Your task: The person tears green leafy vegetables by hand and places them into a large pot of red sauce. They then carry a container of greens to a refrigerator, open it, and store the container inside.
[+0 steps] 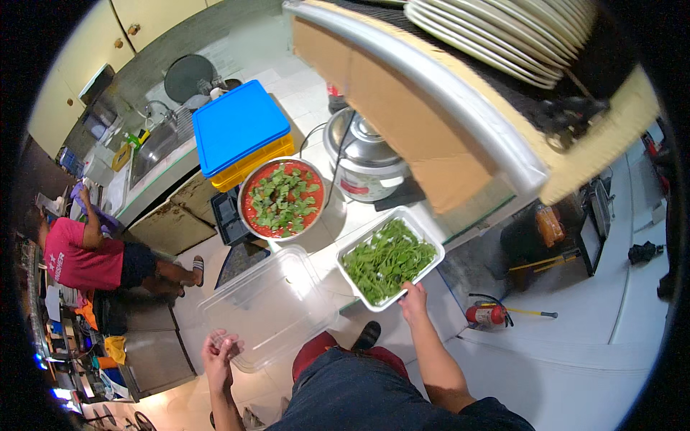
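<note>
My left hand (221, 350) grips the near left corner of a clear plastic lid (269, 307), held in the air over the floor. With my right hand (414, 303) I hold the near rim of a white rectangular tray (441, 253) on the counter's edge. Leafy green herbs (389, 258) fill the tray. Left of the tray, beyond the lid, a round metal pot (322, 215) holds red sauce topped with cut green leaves (283, 199).
A rice cooker (369, 167) and a yellow crate with a blue lid (240, 126) stand behind. A cardboard-sided shelf (399, 118) with stacked plates (501, 37) overhangs the right. Another person (86, 253) is at the far left. A fire extinguisher (487, 313) is at lower right.
</note>
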Action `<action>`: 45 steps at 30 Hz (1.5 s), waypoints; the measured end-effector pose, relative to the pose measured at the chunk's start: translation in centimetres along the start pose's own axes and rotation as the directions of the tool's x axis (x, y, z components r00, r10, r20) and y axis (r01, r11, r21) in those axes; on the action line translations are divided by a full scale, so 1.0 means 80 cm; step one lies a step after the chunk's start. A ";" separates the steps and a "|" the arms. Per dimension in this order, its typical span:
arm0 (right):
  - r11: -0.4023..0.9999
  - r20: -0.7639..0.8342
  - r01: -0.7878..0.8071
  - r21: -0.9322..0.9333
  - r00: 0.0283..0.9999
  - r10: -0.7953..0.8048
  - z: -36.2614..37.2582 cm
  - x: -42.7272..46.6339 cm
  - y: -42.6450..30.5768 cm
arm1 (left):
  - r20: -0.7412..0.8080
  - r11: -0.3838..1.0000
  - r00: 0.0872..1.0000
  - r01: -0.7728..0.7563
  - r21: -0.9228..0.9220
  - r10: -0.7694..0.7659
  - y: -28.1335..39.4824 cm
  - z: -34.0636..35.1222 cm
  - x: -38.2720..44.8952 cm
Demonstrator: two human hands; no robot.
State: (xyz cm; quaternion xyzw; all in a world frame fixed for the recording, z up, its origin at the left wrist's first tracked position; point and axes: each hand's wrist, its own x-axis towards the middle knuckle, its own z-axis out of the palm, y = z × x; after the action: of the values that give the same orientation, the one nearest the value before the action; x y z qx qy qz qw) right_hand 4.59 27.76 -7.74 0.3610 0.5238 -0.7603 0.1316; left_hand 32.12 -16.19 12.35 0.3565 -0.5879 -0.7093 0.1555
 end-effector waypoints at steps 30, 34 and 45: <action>0.892 -0.049 0.355 0.281 0.933 -0.356 -0.480 0.006 -0.220 | 0.967 0.740 0.244 -0.636 0.217 -0.074 -0.170 0.959 -0.054; 0.747 -0.053 0.323 0.581 0.931 -0.361 -0.562 0.063 -0.309 | 0.969 0.755 0.223 -0.618 0.222 -0.103 -0.220 1.092 -0.081; 0.887 -0.336 0.455 -0.079 0.825 -0.454 -0.674 0.261 -0.569 | 0.951 0.972 0.288 -0.169 0.163 -0.110 -0.266 1.407 -0.105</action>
State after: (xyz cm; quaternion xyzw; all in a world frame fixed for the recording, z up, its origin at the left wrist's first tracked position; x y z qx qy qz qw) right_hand -14.29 98.55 -0.41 0.3538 0.6076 -0.6956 -0.1477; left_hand -35.28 76.18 1.08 -0.1328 -0.6489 -0.7042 -0.2558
